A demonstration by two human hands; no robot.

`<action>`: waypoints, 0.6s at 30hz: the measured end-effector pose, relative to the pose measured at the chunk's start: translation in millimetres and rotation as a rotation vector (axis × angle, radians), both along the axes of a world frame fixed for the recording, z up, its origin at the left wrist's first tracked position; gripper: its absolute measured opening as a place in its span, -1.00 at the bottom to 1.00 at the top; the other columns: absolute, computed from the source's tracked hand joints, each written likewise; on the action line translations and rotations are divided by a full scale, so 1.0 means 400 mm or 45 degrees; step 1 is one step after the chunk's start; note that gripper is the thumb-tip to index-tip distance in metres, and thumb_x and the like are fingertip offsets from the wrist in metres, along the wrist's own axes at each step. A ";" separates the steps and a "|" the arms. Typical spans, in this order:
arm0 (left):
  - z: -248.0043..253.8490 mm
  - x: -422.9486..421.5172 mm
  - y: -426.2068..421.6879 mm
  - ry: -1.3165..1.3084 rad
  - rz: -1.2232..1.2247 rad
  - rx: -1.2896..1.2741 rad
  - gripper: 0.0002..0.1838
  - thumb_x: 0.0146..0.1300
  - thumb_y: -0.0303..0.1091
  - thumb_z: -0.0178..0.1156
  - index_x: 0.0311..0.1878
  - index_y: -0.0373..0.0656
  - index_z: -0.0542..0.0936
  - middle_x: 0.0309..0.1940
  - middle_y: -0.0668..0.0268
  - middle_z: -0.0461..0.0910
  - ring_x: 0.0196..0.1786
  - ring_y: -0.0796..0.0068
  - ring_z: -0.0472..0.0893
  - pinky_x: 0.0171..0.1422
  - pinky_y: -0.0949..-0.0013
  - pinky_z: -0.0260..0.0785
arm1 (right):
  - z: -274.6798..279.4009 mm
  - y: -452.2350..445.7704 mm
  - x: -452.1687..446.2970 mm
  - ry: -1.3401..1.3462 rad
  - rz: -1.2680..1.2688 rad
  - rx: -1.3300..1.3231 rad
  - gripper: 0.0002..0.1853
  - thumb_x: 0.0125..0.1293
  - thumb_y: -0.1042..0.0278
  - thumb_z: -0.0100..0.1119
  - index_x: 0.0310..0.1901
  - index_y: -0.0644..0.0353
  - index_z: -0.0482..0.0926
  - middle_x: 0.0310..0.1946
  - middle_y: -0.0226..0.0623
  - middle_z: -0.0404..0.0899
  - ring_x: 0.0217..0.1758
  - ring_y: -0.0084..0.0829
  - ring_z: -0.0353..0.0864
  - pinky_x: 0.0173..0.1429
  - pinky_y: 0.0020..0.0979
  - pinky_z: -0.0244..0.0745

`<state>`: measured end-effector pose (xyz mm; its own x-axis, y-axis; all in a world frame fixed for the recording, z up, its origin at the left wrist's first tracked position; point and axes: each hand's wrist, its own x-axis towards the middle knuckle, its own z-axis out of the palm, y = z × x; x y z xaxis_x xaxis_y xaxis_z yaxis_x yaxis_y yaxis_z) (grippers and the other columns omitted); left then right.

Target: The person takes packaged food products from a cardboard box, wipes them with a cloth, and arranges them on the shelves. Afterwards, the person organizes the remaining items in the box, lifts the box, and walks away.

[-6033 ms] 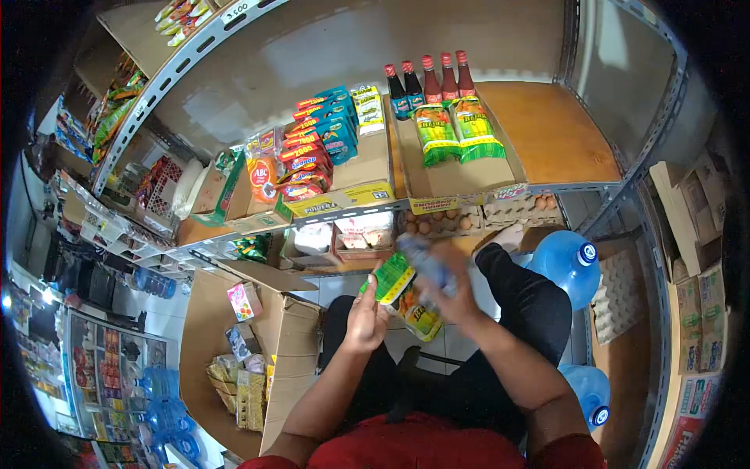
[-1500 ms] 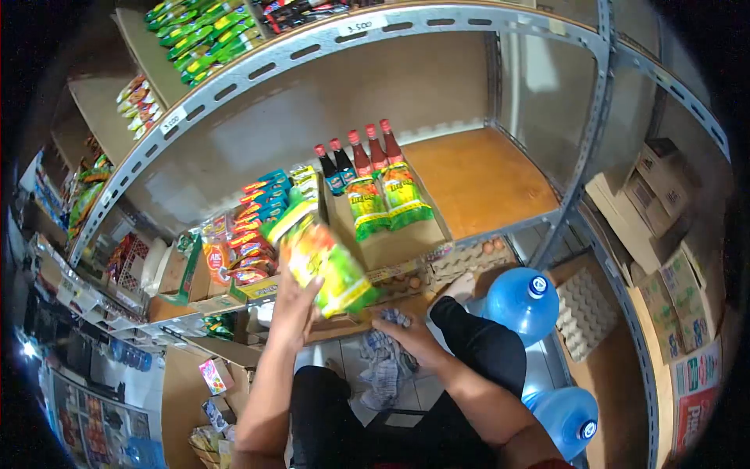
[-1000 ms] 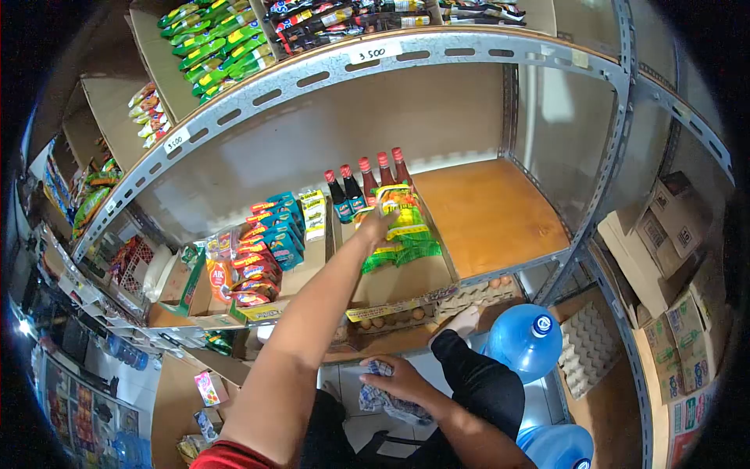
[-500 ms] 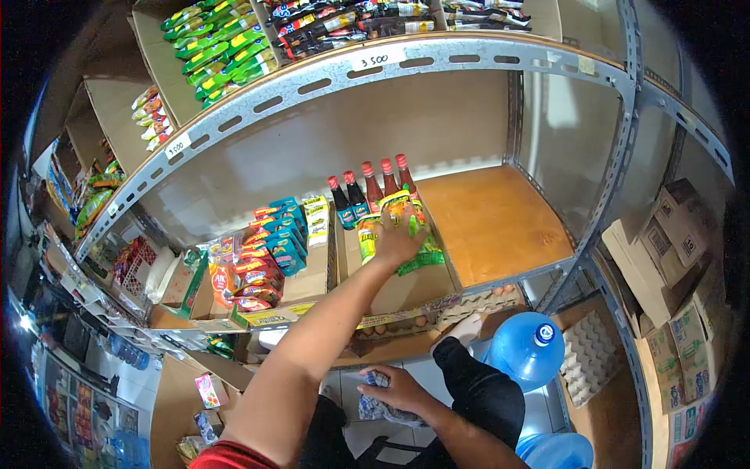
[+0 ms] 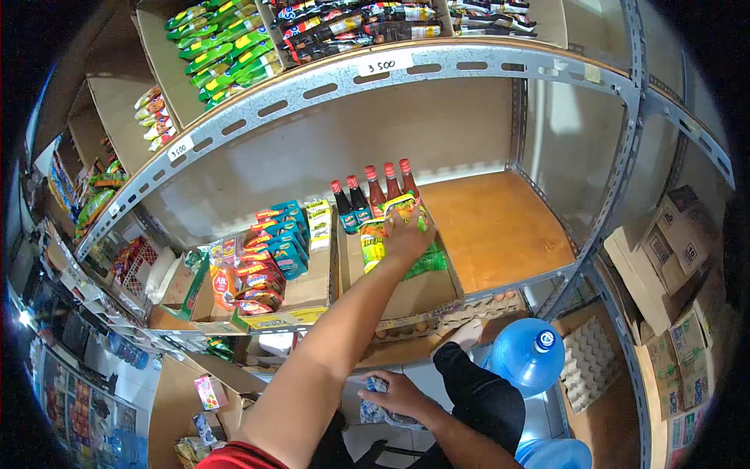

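Fingers on the left hand (image 5: 408,237) are spreading over a green-and-yellow plastic pouch (image 5: 400,202), though I can't tell if they're pinching it or just pressing. It's lying in the open cardboard tray (image 5: 410,298), overlapping similar pouches (image 5: 374,246), long axis running back to front with a slight slant: top end pointing at the red-capped bottles (image 5: 391,189), lower end heading toward the tray's front edge, partly hidden by the hand. Compared to a second and a half ago, it's no longer hanging in the air; it's sitting with the others now. Right hand (image 5: 400,395) is clamping its fingers around a rumpled, patterned cloth (image 5: 378,385), same as back then. Material-wise, the pouch is looking shiny, the bottles are standing slim-necked in a row behind it, and bare, smooth, orangey wooden shelf (image 5: 496,227) is showing just beside the tray. One round blue water jug (image 5: 527,359) is sitting below.
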<state>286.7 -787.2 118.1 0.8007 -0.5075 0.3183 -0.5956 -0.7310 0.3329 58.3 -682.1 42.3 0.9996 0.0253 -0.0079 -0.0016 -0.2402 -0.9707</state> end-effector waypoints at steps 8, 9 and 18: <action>-0.030 0.017 0.023 -0.069 -0.089 -0.262 -0.16 0.07 0.28 -0.04 0.31 -0.03 0.04 0.25 -0.25 -0.07 0.28 -0.26 -0.01 0.32 -0.01 -0.09 | -0.057 -0.008 0.007 -0.060 -0.057 -0.013 -0.60 0.06 0.05 0.19 -0.15 0.14 0.48 -0.34 -0.12 0.54 -0.24 -0.24 0.55 -0.11 -0.34 0.39; 0.002 -0.013 0.042 0.090 -0.059 -0.369 -0.11 0.05 0.33 -0.06 0.33 -0.03 -0.01 0.26 -0.24 -0.09 0.29 -0.22 -0.01 0.33 0.00 -0.11 | -0.061 -0.012 0.005 -0.053 -0.047 -0.014 -0.60 0.06 0.05 0.19 -0.15 0.14 0.48 -0.34 -0.12 0.54 -0.24 -0.24 0.55 -0.11 -0.34 0.39; 0.129 -0.229 0.424 0.183 -0.599 -0.682 -0.43 0.27 -0.21 -0.04 0.26 -0.27 0.09 0.23 -0.05 0.11 0.32 0.10 0.08 0.35 0.22 -0.09 | -0.106 -0.041 0.007 -0.022 -0.136 -0.277 -0.60 0.00 0.07 0.24 -0.20 0.16 0.50 -0.36 -0.06 0.55 -0.25 -0.10 0.55 -0.13 -0.28 0.42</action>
<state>194.9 -617.6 169.8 0.5889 -0.6123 0.5276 -0.7300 -0.1229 0.6723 61.2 -698.4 0.0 0.9966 -0.0807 0.0155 -0.0219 -0.4431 -0.8962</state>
